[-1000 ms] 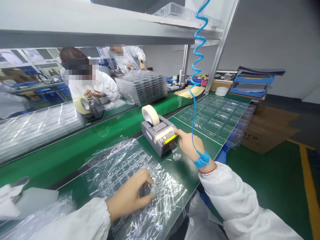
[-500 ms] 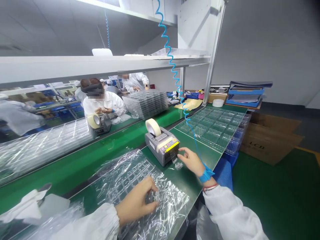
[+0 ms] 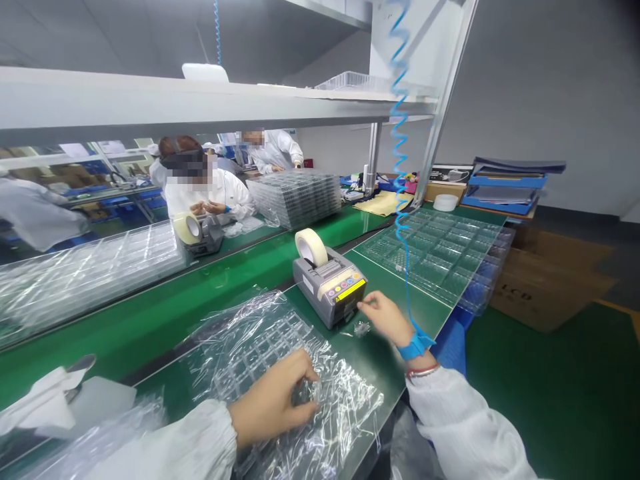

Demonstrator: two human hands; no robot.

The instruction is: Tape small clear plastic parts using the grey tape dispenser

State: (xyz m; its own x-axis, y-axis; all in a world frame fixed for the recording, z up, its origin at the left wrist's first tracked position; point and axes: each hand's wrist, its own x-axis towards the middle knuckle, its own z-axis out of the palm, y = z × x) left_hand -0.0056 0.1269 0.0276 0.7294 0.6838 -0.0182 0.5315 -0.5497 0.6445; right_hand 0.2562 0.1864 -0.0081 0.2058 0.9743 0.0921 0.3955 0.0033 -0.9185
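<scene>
On a green desk (image 3: 373,360), the left hand (image 3: 267,400) pinches crumpled plastic film (image 3: 345,407) wrapped over a clear tray (image 3: 250,360); the right hand (image 3: 385,319), loosely curled and empty, sits just beside a tape dispenser (image 3: 327,290), near a small clear scrap (image 3: 362,328); a blue wrist strap (image 3: 415,347) circles that wrist.

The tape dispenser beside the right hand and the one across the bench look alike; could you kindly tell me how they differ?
The near tape dispenser sits beside the right hand and shows coloured buttons and a yellow label, while the far tape dispenser stands by a co-worker, no label visible. The near tape roll looks pale and opaque; the far tape roll looks yellower. Both are grey boxes with upright rolls.
</scene>
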